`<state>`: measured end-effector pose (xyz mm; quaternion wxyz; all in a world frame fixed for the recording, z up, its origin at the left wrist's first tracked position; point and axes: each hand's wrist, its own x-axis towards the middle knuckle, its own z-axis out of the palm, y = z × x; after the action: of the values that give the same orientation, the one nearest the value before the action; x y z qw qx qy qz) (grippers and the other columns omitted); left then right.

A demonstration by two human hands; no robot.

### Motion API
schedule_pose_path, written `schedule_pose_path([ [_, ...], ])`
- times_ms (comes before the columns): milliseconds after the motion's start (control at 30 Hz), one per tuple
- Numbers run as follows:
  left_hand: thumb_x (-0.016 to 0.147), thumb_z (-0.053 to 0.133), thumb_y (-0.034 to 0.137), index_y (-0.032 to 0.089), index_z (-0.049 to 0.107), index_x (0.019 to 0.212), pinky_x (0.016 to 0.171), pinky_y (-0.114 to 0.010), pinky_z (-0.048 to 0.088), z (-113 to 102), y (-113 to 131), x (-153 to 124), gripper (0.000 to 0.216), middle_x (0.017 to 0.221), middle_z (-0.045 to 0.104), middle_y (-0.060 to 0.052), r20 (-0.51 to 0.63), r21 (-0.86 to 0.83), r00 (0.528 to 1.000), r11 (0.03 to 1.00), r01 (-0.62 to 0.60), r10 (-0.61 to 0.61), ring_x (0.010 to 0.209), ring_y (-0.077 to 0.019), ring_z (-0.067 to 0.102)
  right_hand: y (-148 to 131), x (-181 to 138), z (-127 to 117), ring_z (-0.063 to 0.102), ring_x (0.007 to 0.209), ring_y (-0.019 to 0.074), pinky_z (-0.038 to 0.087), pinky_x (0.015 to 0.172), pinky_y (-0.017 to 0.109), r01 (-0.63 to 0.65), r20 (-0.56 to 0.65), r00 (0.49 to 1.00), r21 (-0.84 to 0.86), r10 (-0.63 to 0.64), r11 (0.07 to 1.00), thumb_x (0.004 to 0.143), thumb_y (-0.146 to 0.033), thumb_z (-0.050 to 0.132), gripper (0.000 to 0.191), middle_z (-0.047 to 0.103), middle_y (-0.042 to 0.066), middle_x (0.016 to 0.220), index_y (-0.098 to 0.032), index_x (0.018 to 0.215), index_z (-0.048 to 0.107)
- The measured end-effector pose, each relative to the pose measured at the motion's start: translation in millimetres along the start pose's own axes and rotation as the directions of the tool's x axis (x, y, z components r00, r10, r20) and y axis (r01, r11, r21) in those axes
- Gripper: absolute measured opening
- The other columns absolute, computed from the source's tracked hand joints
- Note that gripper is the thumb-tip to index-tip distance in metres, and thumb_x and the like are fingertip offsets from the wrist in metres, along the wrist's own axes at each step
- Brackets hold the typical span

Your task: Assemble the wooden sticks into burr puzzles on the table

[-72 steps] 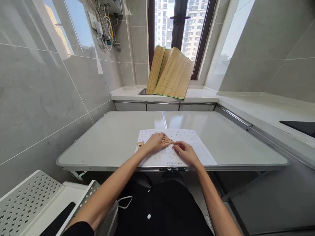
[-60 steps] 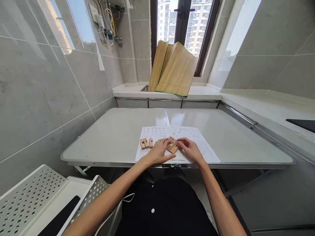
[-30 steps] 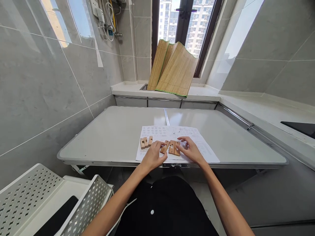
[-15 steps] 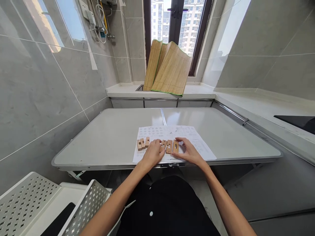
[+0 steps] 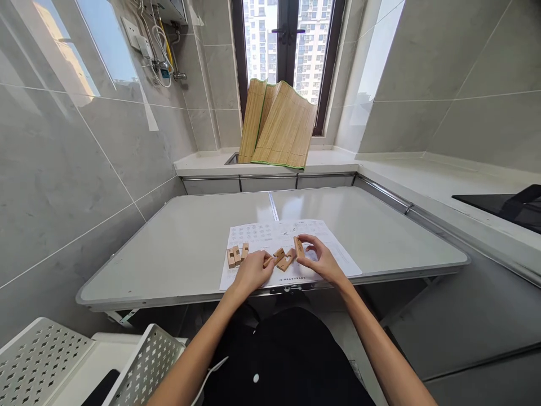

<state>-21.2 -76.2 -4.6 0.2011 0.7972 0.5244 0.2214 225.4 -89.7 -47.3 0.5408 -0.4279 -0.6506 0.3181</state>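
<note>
White bench (image 5: 203, 225): over the sheet (image 5: 338, 263), right fingers (image 5: 310, 263) pinch a near-upright block (image 5: 298, 248), left fingers (image 5: 258, 258) another piece (image 5: 267, 261); apparently separating them, next needing steadiness.

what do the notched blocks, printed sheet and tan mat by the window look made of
Notched blocks: probably wood, smooth-looking; warm tan-brown tone and cleanly cut notches suggest it, though grain is hard to make out.
Printed sheet: likely paper, matte white, lying thin and flat with dark print.
Tan mat: perhaps bamboo or straw, matte, showing fine parallel lines like slats.
</note>
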Motion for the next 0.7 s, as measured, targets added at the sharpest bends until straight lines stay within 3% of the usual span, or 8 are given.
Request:
schedule_pose_path([
  [100, 0.096, 0.052, 0.048, 0.017, 0.065, 0.093, 0.060, -0.028, 0.043, -2, -6, -3, 0.033, 0.084, 0.073, -0.007, 0.026, -0.278, 0.999, 0.960, 0.030, -0.024, 0.067, -0.0186, 0.065, 0, 5, 7, 0.054, 0.133, 0.0310, 0.046, 0.107, 0.047, -0.011, 0.026, 1.000, 0.147, 0.007, 0.989, 0.077, -0.047, 0.084, 0.060, 0.062, 0.009, 0.140, -0.029, 0.130, 0.062],
  [200, 0.093, 0.054, 0.060, 0.017, 0.058, 0.099, 0.047, -0.023, 0.040, 1, -11, -6, 0.044, 0.085, 0.069, -0.004, 0.142, -0.618, 0.990, 0.782, 0.085, 0.004, 0.050, -0.0106, 0.056, -3, 10, 21, 0.054, 0.134, 0.0317, 0.047, 0.107, 0.048, -0.032, 0.030, 0.999, 0.341, 0.023, 0.939, 0.078, -0.049, 0.084, 0.058, 0.062, 0.010, 0.139, -0.029, 0.128, 0.064],
  [267, 0.090, 0.058, 0.066, 0.017, 0.055, 0.100, 0.041, -0.021, 0.035, 4, -13, -7, 0.049, 0.079, 0.062, 0.001, 0.169, -0.742, 0.985, 0.661, 0.115, 0.019, 0.043, -0.0064, 0.047, -5, 12, 32, 0.053, 0.135, 0.0315, 0.045, 0.110, 0.048, -0.047, 0.040, 0.999, 0.437, 0.032, 0.898, 0.078, -0.050, 0.084, 0.057, 0.062, 0.010, 0.139, -0.029, 0.128, 0.064],
  [467, 0.087, 0.065, 0.066, 0.019, 0.054, 0.100, 0.040, -0.015, 0.027, 8, -14, -12, 0.050, 0.066, 0.043, 0.009, 0.195, -0.863, 0.981, 0.478, 0.164, 0.014, 0.043, -0.0028, 0.028, -3, 9, 49, 0.048, 0.141, 0.0321, 0.042, 0.114, 0.050, -0.082, 0.079, 0.996, 0.507, 0.049, 0.858, 0.077, -0.047, 0.086, 0.059, 0.059, 0.010, 0.146, -0.029, 0.129, 0.065],
  [700, 0.088, 0.066, 0.066, 0.020, 0.051, 0.094, 0.042, -0.014, 0.017, 4, -11, -16, 0.049, 0.062, 0.024, 0.011, 0.213, -0.893, 0.977, 0.407, 0.192, 0.005, 0.045, -0.0037, 0.018, -10, 3, 46, 0.045, 0.143, 0.0326, 0.045, 0.113, 0.050, -0.105, 0.124, 0.991, 0.519, 0.048, 0.849, 0.075, -0.043, 0.089, 0.065, 0.054, 0.009, 0.152, -0.031, 0.134, 0.063],
])
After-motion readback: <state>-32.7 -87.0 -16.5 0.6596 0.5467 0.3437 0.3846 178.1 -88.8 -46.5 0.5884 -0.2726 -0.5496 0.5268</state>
